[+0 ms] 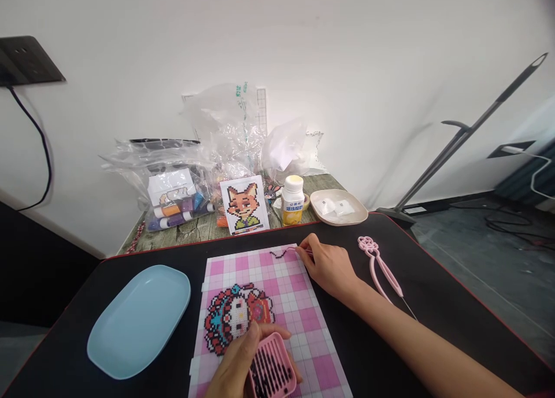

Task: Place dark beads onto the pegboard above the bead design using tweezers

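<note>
My left hand (237,363) is closed around a small pink slotted bead tray (274,366), which has rows of black beads in its grooves. It is in front of the pegboard (303,323) with pink and white checks. On the board lies a bead picture (238,314) of a white-faced character in red, black and turquoise. My right hand (327,262) pinches a thin pink tool (293,249) at the board's far right corner. A short row of dark beads (276,255) shows at the tool's tip; whether they touch the board I cannot tell.
At left lies a light blue tray (141,323). Flower-topped pink tweezers (381,271) rest right of my forearm. Along the back stand plastic bags (173,196), a fox picture card (245,206), a yellow-labelled bottle (293,201) and a cream dish (344,218).
</note>
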`<state>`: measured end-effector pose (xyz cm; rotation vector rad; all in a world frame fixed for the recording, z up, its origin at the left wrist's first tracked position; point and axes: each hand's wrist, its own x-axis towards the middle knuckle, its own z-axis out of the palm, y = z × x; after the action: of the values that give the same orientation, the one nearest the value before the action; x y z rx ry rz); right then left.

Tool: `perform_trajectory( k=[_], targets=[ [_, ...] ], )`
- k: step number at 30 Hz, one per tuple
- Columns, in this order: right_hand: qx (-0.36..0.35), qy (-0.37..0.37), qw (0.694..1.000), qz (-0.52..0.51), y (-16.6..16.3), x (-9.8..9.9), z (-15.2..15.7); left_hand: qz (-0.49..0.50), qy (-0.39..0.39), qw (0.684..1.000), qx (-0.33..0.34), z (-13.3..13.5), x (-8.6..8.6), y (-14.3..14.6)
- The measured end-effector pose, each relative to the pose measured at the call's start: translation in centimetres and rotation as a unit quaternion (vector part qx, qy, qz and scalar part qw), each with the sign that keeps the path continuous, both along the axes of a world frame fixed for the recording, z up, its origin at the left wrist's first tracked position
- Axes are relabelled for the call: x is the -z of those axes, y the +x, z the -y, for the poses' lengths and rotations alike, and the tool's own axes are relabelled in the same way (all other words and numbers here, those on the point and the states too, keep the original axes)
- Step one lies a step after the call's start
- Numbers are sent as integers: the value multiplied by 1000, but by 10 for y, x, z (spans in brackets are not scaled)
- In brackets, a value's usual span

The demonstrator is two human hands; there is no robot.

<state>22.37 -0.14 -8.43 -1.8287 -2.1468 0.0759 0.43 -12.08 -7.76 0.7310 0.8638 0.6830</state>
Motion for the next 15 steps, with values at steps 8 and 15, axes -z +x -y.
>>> perform_trajectory(
  k=[8,15],
  targets=[
    [3,-8,1000,-4,-1,-2,0,8,-13,1000,0,-1,-1,1],
    [0,0,1000,4,0,0,0,7,-8,1000,-4,-2,-3,2]
  ],
)
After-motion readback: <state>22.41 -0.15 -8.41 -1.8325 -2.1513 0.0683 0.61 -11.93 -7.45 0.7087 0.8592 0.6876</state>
